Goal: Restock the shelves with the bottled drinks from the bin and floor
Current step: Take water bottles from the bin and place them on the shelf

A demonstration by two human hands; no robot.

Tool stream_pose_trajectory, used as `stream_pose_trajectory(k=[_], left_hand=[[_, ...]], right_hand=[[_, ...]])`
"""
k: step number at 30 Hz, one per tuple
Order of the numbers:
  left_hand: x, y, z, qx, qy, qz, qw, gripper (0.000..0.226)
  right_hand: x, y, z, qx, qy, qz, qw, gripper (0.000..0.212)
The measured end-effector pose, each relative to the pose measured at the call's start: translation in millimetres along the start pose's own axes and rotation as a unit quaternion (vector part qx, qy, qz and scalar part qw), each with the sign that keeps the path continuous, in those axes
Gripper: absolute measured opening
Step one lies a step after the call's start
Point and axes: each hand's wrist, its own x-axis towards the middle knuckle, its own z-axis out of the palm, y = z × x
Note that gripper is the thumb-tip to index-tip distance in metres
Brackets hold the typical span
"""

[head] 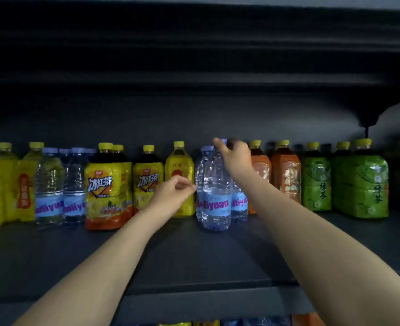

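A clear water bottle [215, 196] with a blue label stands upright on the dark shelf [194, 250], in front of two more water bottles. My right hand [235, 158] grips its cap and neck from above. Just left of the bottle, at label height, my left hand [170, 196] hovers with fingers loosely curled and empty; whether the fingertips touch the bottle I cannot tell.
Along the shelf's back stand yellow tea bottles [180, 180], iced tea bottles [107, 191], other water bottles [50, 187] at left, orange-labelled bottles [286, 175] and green tea bottles [359, 184] at right. The shelf front is bare. More bottles show on a lower shelf [217, 322].
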Motion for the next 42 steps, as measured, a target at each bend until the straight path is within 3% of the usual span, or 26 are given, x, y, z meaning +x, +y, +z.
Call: stream_pose_trajectory(k=[7,12,17,19,23,28,35,42], left_hand=[[7,-23,14,-0.068,-0.021,-0.047,0.996,0.007],[3,-25,16,-0.101,-0.04,-0.063,0.992,0.003],[4,-26,10,-0.101,-0.034,-0.07,0.992,0.003],[5,-29,8,-0.1,-0.03,-0.077,0.992,0.003],[5,-31,5,-0.101,-0.03,-0.087,0.991,0.002],[4,-31,3,-0.102,-0.028,-0.084,0.991,0.003],[6,-32,4,-0.099,-0.027,-0.075,0.992,0.003],[7,-32,5,-0.09,-0.032,-0.079,0.992,0.003]], right_hand=[[2,19,10,-0.019,-0.013,-0.008,1.0,0.037],[-3,20,-1,0.001,-0.085,0.007,0.996,0.048],[-7,20,-13,0.035,-0.135,0.022,0.99,0.037],[-9,16,-10,0.021,-0.12,0.0,0.992,0.032],[-13,13,8,-0.019,-0.073,-0.033,0.997,0.055],[-11,5,13,-0.12,-0.089,-0.066,0.987,0.058],[-5,8,4,-0.124,-0.1,-0.052,0.986,0.056],[-8,13,9,-0.053,-0.112,-0.032,0.992,0.059]])
